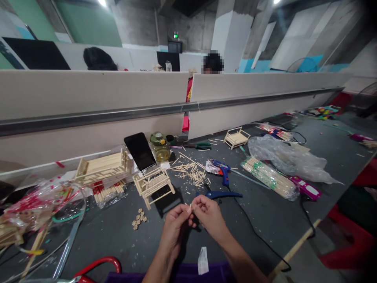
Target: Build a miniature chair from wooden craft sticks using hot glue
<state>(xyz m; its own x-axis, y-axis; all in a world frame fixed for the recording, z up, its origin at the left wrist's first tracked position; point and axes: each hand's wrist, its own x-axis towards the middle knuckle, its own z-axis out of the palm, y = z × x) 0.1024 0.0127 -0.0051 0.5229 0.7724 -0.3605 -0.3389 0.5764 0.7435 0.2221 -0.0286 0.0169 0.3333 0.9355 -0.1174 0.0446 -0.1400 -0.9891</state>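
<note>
Over the dark table, my left hand (176, 223) and my right hand (209, 215) meet, both with fingers pinched together. Between their fingertips shows a small pale wooden piece (191, 206), mostly hidden by the fingers. A little model bench made of sticks (154, 186) stands just beyond my left hand. Left of that hand lies a cluster of small wooden pieces (139, 219). Past my right hand are a blue-handled tool (226, 195), a blue glue gun (225, 173) and a scatter of short cut sticks (194, 175).
Behind stand a phone (140, 151), a jar with a green lid (160, 148) and a larger stick model (101, 167). Bagged sticks (269, 177) and a pink glue gun (306, 188) lie right. Red-handled scissors (98, 265) lie front left. A white partition (94, 92) closes the back.
</note>
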